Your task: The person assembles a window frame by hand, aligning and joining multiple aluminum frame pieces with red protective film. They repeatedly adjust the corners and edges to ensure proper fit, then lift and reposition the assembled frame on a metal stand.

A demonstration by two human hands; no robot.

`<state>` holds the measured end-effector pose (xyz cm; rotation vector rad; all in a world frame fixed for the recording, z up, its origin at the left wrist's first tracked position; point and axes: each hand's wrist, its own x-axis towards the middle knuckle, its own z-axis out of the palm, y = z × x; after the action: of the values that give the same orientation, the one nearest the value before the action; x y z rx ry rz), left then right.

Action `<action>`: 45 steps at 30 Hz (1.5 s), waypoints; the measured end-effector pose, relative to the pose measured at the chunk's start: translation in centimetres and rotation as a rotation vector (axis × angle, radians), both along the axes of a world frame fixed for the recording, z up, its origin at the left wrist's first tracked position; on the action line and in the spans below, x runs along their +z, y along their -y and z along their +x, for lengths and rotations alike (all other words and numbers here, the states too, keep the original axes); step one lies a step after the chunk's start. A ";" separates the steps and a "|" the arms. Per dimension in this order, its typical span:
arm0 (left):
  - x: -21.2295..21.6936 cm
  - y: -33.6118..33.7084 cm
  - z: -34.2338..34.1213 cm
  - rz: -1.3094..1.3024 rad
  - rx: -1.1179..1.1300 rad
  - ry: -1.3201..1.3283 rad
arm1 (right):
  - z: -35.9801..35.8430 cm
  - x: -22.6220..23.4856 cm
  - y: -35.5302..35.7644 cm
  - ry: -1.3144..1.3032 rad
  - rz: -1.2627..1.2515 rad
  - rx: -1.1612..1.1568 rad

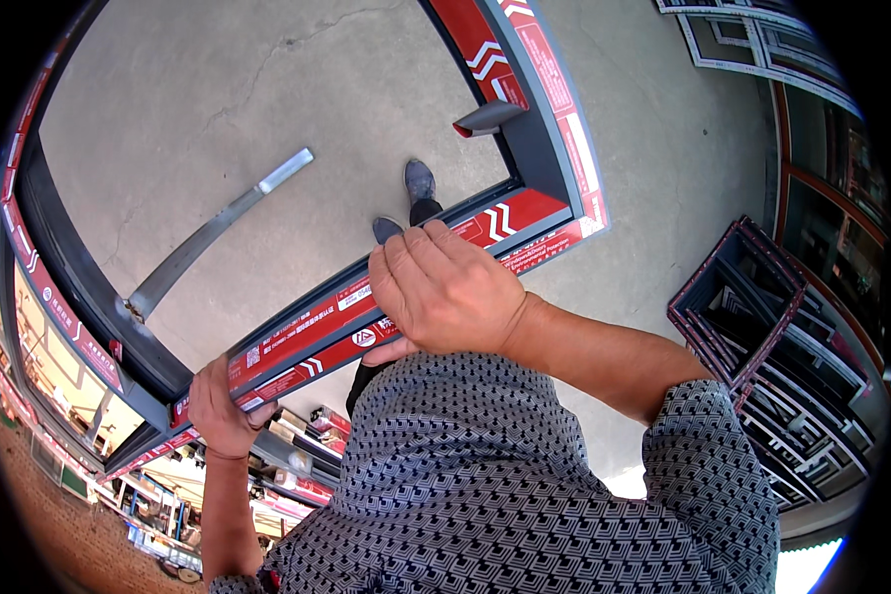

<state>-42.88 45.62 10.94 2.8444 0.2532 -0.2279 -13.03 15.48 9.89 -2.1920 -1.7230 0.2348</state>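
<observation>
A large dark grey window frame (312, 335), covered in red printed protective film, is held in front of my waist. My right hand (445, 287) wraps over the middle of its near bar, fingers on top and thumb beneath. Close to the near left corner, my left hand (220, 408) is closed around the same bar. From the frame's left side a curved grey metal strip (208, 230) sticks out into the opening, its far end silvery. On the right side, a small grey flap (492, 118) with a red edge juts inward.
Concrete floor (297, 89) shows through the frame's opening, with my shoes (419, 180) near the bar. Dark frames (738, 287) are stacked at the right, and white-edged frames (767, 45) lie at the upper right. Red and white goods (307, 450) crowd the lower left.
</observation>
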 end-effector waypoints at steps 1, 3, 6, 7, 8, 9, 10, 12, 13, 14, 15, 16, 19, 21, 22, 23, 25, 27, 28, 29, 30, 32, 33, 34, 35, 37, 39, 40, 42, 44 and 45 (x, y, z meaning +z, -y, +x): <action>0.0 0.0 0.1 -0.003 0.002 0.000 | 0.0 0.0 0.0 0.002 0.003 -0.004; 0.1 0.1 0.2 -0.008 0.009 -0.001 | -0.1 0.0 0.0 0.004 0.008 -0.009; 0.0 0.0 0.2 -0.022 0.008 0.013 | -0.1 0.1 0.1 0.011 0.011 -0.011; -0.1 -0.1 0.1 -0.019 0.005 0.008 | -0.2 -0.1 0.0 0.011 0.035 -0.022; -0.1 -0.2 0.0 -0.015 0.003 0.004 | -0.5 -0.5 -0.1 0.010 0.058 -0.032; -0.2 -0.3 -0.2 -0.012 0.000 -0.001 | -0.7 -0.7 -0.1 0.009 0.082 -0.043; -0.2 -0.3 -0.2 -0.016 0.003 -0.003 | -0.5 -0.5 -0.1 0.007 0.054 -0.029; -0.1 -0.2 -0.3 -0.023 0.010 -0.006 | -0.2 0.1 -0.1 0.004 -0.001 -0.002; -0.1 -0.2 -0.3 -0.023 0.009 -0.005 | -0.2 0.1 -0.2 0.005 0.002 -0.002; -0.1 -0.3 -0.2 -0.023 0.008 -0.004 | -0.3 0.0 -0.2 0.006 0.005 -0.002; -0.1 -0.3 -0.2 -0.023 0.007 -0.002 | -0.4 0.0 -0.2 0.007 0.008 -0.003; -0.1 -0.3 -0.2 -0.022 0.009 -0.001 | -0.4 0.0 -0.2 0.006 0.007 -0.002; -0.2 -0.3 -0.4 -0.021 0.008 0.009 | -0.3 0.0 -0.2 0.002 0.004 -0.004; -0.3 -0.4 -0.4 -0.021 0.003 0.022 | -0.4 0.0 -0.3 -0.006 0.006 -0.009; -0.3 -0.4 -0.5 -0.021 0.005 0.016 | -0.4 0.0 -0.3 -0.011 0.006 -0.012; -0.2 -0.4 -0.6 -0.021 0.008 0.011 | -0.5 -0.1 -0.3 -0.015 0.006 -0.014; -0.1 -0.4 -0.5 -0.020 0.012 0.007 | -0.6 -0.1 -0.3 -0.016 0.003 -0.015; 0.1 -0.3 -0.3 -0.020 0.016 0.009 | -0.6 0.0 -0.3 -0.009 -0.002 -0.011; 0.1 -0.4 -0.4 -0.020 0.015 0.010 | -0.6 0.0 -0.4 -0.012 -0.003 -0.014; 0.0 -0.5 -0.5 -0.020 0.014 0.011 | -0.8 0.0 -0.5 -0.016 -0.003 -0.017; 0.0 -0.7 -0.6 -0.020 0.013 0.013 | -0.9 0.0 -0.5 -0.019 -0.004 -0.020; 0.0 -0.6 -0.4 -0.027 0.014 0.019 | -0.8 0.1 -0.5 -0.012 -0.012 -0.017; 0.1 -0.5 -0.3 -0.031 0.014 0.022 | -0.8 0.1 -0.5 -0.009 -0.016 -0.015; 0.1 -0.5 -0.4 -0.032 0.015 0.022 | -0.9 0.2 -0.6 -0.012 -0.018 -0.015; 0.1 -0.5 -0.4 -0.032 0.017 0.022 | -1.0 0.2 -0.6 -0.015 -0.020 -0.015; 0.0 -0.6 -0.6 -0.036 0.015 0.026 | -1.0 0.3 -0.7 -0.023 -0.020 -0.015; 0.0 -0.7 -0.8 -0.040 0.012 0.033 | -0.9 0.4 -0.7 -0.033 -0.016 -0.012; 0.1 -0.7 -0.7 -0.045 0.014 0.034 | -0.9 0.4 -0.7 -0.039 -0.016 -0.017; 0.3 -0.4 -0.3 -0.056 0.022 0.035 | -0.9 0.4 -0.7 -0.052 -0.015 -0.021; 0.1 -0.5 -1.2 -0.012 0.030 0.047 | -0.8 0.5 -1.0 -0.073 -0.033 -0.020; 0.0 -0.4 -1.3 -0.014 0.038 0.016 | -0.7 0.5 -1.0 -0.088 -0.038 -0.011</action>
<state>-44.18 46.01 10.98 2.8233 0.3010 -0.1980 -13.74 16.47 10.39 -2.1833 -1.6718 0.3583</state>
